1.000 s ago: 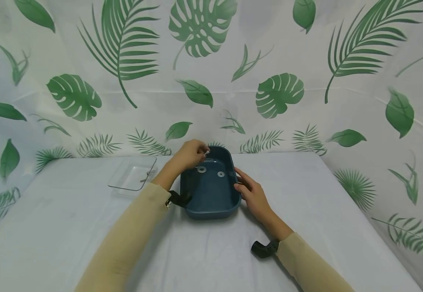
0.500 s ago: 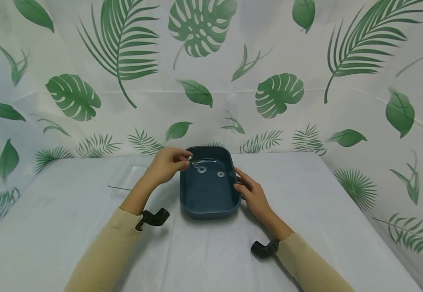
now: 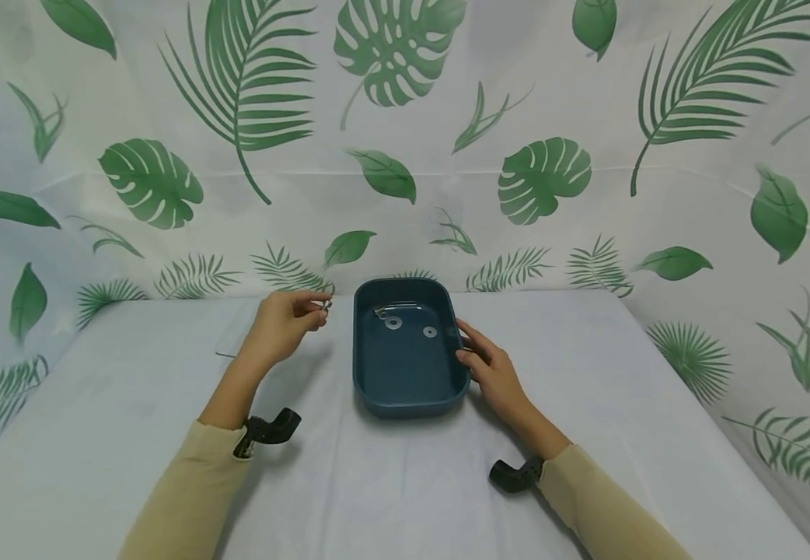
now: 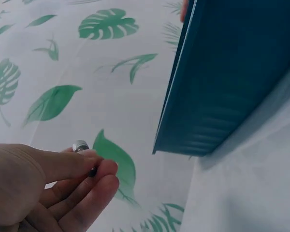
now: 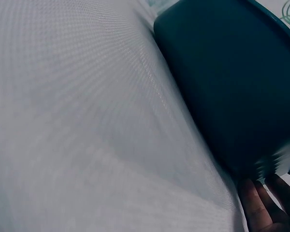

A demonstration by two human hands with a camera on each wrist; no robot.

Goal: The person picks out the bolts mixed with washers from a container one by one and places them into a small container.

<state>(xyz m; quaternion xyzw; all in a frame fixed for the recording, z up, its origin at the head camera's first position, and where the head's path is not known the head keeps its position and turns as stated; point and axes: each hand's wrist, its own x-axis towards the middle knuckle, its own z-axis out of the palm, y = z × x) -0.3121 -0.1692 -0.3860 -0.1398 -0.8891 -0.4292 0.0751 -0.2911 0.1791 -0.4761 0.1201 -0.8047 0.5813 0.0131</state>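
Note:
In the head view my left hand (image 3: 281, 327) is raised left of a dark blue bin (image 3: 412, 408), pinching a small metal bolt (image 3: 326, 306) between thumb and fingers. Its silvery head (image 4: 80, 145) pokes up above the thumb in the left wrist view, while most of the shaft is covered. Two metal washers, a larger one (image 3: 393, 323) and a smaller one (image 3: 430, 332), lie on the bin floor beside a little brassy metal piece (image 3: 380, 313). My right hand (image 3: 499, 381) rests against the bin's right wall, its fingers (image 5: 253, 205) extended along the outside.
A clear shallow tray (image 3: 230, 338) stands behind my left hand, which hides much of it. White cloth (image 3: 405, 482) covers the table, and a leaf-print curtain (image 3: 440, 202) rises along the back and right edges.
My left hand has moved left, from over the bin's far left corner to beside the clear tray, still pinching the bolt. The right hand stays at the bin wall.

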